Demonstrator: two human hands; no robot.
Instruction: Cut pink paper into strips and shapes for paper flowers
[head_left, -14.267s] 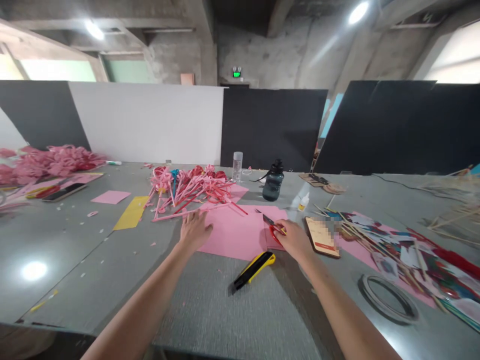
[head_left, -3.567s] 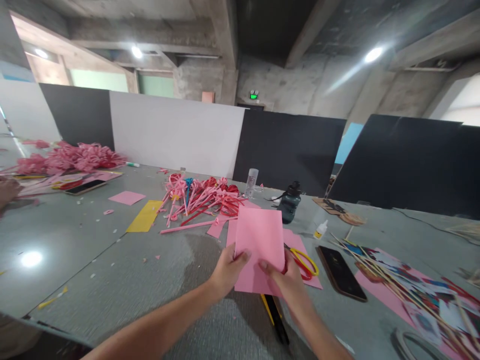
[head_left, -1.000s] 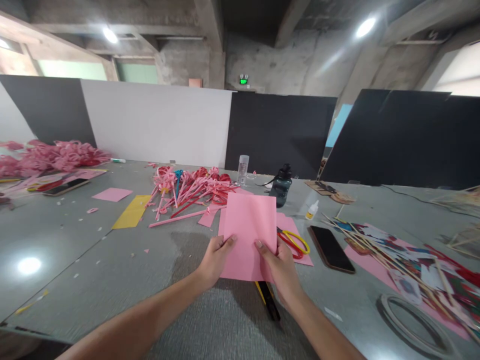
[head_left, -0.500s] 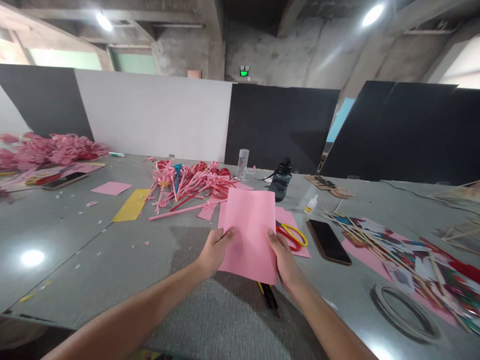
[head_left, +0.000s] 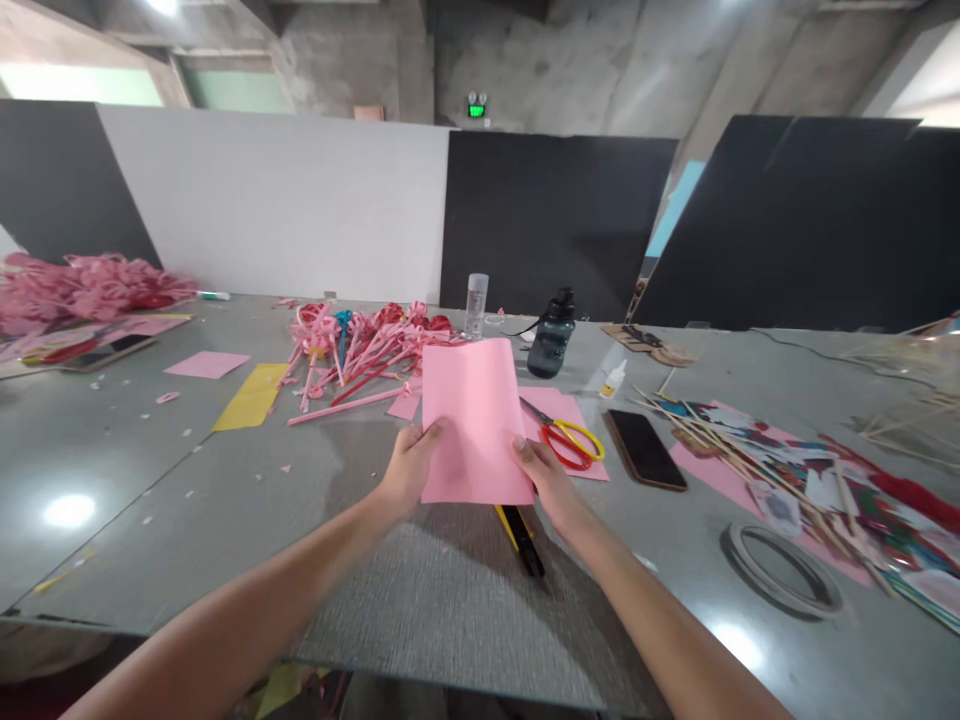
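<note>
I hold a sheet of pink paper (head_left: 476, 425) above the grey table, tilted up toward me. My left hand (head_left: 407, 462) grips its left edge, thumb on the front face. On the opposite edge my right hand (head_left: 546, 478) pinches it the same way; the fingers behind the sheet are hidden. Just right of the sheet lie scissors (head_left: 574, 442) with red and yellow handles, on another pink sheet (head_left: 592, 468). A black and yellow tool, seemingly a utility knife (head_left: 521, 540), lies partly covered below the paper.
Pink paper strips (head_left: 367, 350) are heaped behind, near a yellow sheet (head_left: 251, 397). A dark water bottle (head_left: 551, 335), a glue bottle (head_left: 613, 380) and a phone (head_left: 645, 450) stand or lie to the right. Further right are a tape roll (head_left: 784, 572) and thin wooden sticks (head_left: 739, 460).
The pink sheet and both hands have shifted left and up in view. More of the scissors and the black and yellow tool now shows. The camera view has tilted down.
</note>
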